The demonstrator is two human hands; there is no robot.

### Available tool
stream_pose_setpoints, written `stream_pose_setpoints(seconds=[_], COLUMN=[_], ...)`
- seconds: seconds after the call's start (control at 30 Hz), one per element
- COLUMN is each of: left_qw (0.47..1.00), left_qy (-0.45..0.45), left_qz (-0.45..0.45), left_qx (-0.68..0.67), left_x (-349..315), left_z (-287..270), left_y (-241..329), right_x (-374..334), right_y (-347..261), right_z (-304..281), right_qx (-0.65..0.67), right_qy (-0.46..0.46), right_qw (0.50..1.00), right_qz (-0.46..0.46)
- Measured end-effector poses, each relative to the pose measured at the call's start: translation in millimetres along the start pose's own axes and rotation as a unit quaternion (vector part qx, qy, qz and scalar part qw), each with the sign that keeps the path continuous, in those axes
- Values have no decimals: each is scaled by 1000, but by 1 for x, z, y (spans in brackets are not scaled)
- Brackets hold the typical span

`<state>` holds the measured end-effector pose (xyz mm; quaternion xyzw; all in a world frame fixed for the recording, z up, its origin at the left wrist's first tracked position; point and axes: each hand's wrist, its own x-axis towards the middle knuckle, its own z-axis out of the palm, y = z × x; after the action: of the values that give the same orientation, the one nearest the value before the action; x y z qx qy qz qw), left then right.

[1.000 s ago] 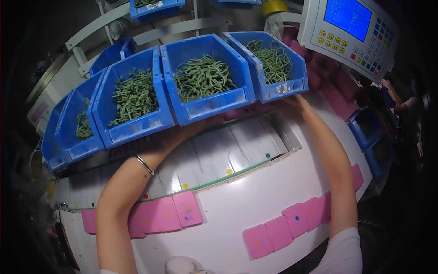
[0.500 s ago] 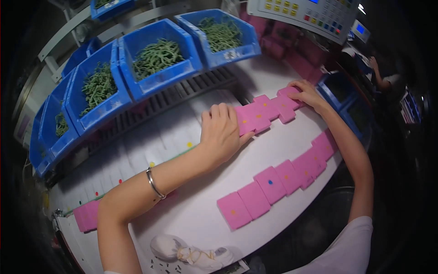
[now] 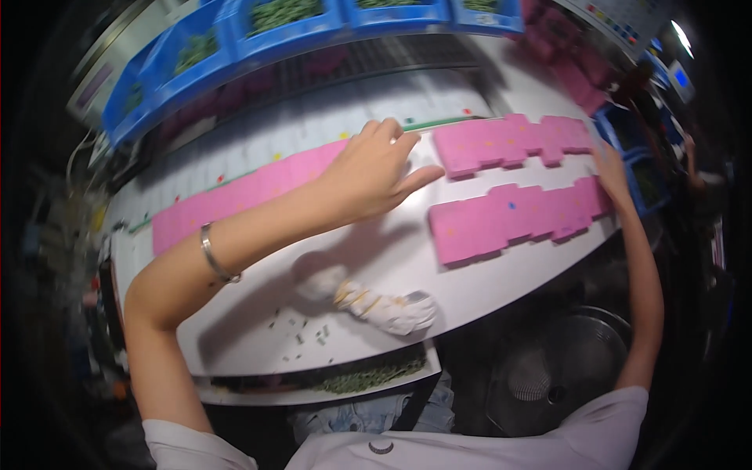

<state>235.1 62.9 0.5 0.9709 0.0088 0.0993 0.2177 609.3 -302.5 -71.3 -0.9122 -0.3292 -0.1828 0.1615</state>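
My left hand is raised over the white table, its thumb stretched away from the bent fingers and nothing in its grasp. Just past the thumb lies an uneven row of flat pink pieces marked with small dots. Closer to me is a second pink row, overlapping and stepped, with one blue dot. My right hand is beside the right ends of both rows; its fingers are blurred, and I cannot tell whether they grip anything. A longer, straighter pink row runs left, partly behind my left forearm.
Blue bins of green pieces stand along the back above a dark slatted rack. On the table lies a white cloth bundle tied with yellowish bands, with green scraps beside it. An open drawer holds green bits below.
My left hand has come off the far right pink row and opened. My right hand has shifted toward the rows' right ends. The view has swung, showing more of the table's near edge.
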Motion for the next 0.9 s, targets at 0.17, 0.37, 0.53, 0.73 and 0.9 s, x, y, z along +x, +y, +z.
stream_pose_setpoints(seconds=[0.17, 0.37, 0.53, 0.73, 0.9], left_qw=[989, 963, 980, 977, 969], left_qy=[-44, 0, 141, 39, 179], left_qz=[138, 238, 71, -125, -44], left_qx=[25, 128, 121, 168, 165], left_x=[-104, -137, -159, -182, -197], left_z=[-32, -27, -80, -101, -87], left_y=[7, 24, -17, -76, -79], right_x=[-44, -63, -129, -141, -158], right_y=[33, -164, -354, -466, -495], right_z=[-11, -41, -51, -14, -11], right_qx=[-151, 83, 315, 318, 318], right_qy=[-40, 36, -157, -208, -248], right_qw=[988, 990, 884, 822, 738], right_qz=[4, -105, -309, -425, -541])
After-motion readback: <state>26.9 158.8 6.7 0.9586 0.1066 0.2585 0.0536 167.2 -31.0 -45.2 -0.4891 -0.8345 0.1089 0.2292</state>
